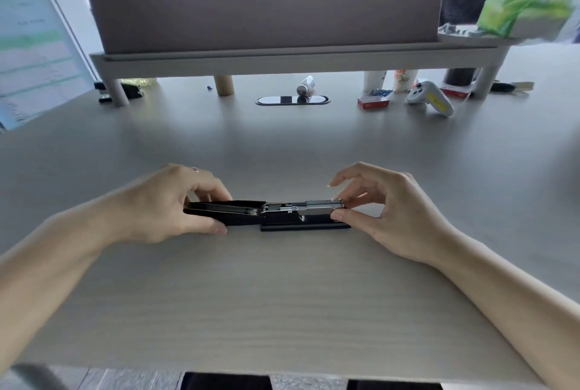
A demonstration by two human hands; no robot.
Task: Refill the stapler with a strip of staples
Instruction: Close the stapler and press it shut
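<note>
A black stapler (276,220) lies unfolded flat on the pale wooden desk (282,311), its cover swung out to the left and its metal staple channel (314,206) exposed on the right. My left hand (169,204) grips the black cover (226,210) between thumb and fingers. My right hand (383,210) pinches the right end of the metal channel with thumb and fingertips. A silvery strip sits along the channel's right half; whether it is loose staples or part of the channel is unclear.
At the back right lie a red staple box (373,102), a white and yellow controller (430,97), paper cups (392,80) and a small bottle (306,85) by the cable grommet (292,100). A raised shelf (295,55) with a panel spans the rear; a monitor (31,44) stands left.
</note>
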